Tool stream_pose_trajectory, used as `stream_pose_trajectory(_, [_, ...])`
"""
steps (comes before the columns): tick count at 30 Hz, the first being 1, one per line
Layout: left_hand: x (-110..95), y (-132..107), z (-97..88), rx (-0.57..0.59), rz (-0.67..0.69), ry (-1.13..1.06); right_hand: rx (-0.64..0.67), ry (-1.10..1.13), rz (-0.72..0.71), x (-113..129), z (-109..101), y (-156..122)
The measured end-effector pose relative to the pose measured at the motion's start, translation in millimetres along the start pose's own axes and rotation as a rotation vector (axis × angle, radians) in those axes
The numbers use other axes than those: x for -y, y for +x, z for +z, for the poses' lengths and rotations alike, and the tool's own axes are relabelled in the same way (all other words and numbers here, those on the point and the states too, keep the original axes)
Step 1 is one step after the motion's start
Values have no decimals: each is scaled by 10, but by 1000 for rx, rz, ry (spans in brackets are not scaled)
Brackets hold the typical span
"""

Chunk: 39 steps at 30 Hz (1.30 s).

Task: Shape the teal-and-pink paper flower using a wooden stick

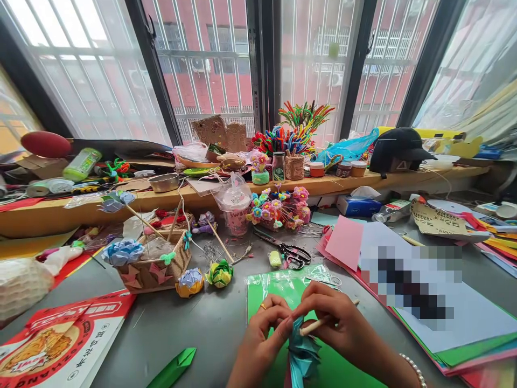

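In the head view, a blue piece of folded, pleated paper (304,358) hangs between my two hands at the front centre. My left hand (269,337) pinches its top edge, finger and thumb closed, with a ring on one finger. My right hand (337,315) also reaches the top of the paper with its fingertips. A thin wooden stick (315,325) passes through the right hand, its near end against the blue paper. Under both hands lies a green sheet (258,293) with a clear plastic sleeve at its far edge. The paper's lower end runs out of view.
Black scissors (294,253) lie beyond the sheet. A cardboard box (151,272) with paper flowers stands left, near a folded green paper strip (173,369) and a red-and-white food bag (60,345). Stacked coloured paper (476,302) is at right. A cluttered wooden ledge (202,194) runs behind.
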<state>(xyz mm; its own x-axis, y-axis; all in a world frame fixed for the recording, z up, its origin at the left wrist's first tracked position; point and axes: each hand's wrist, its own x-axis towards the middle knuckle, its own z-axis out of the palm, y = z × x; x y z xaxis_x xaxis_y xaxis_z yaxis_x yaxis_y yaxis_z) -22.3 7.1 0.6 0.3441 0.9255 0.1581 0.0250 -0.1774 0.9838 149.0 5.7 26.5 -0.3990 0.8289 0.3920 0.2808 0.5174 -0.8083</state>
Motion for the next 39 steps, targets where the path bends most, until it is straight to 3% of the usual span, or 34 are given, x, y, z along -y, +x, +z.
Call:
stream_pose_trajectory(4, [-40,-16,18,16,-1,-13,-48,-17,-29,1,-9,6])
stream_pose_trajectory(10, [-121,-45,-5,-77,60,-30,-130,-153,-103,-31,-24,-13])
stream_pose_trajectory(20, [-67,-78,54,-173,346,381,-271,-385,-373,-107,42,-41])
stream_pose_trajectory(25, [-78,-88,70,-183,395,517,-281,-462,-421,-104,72,-66])
stream_pose_trajectory(31, [-47,-80,11,-105,493,627,-317,-554,-477,-85,96,-91])
stream_pose_trajectory(39, [-30,-110,30,-171,671,731,-316,-507,-488,-17,87,-93])
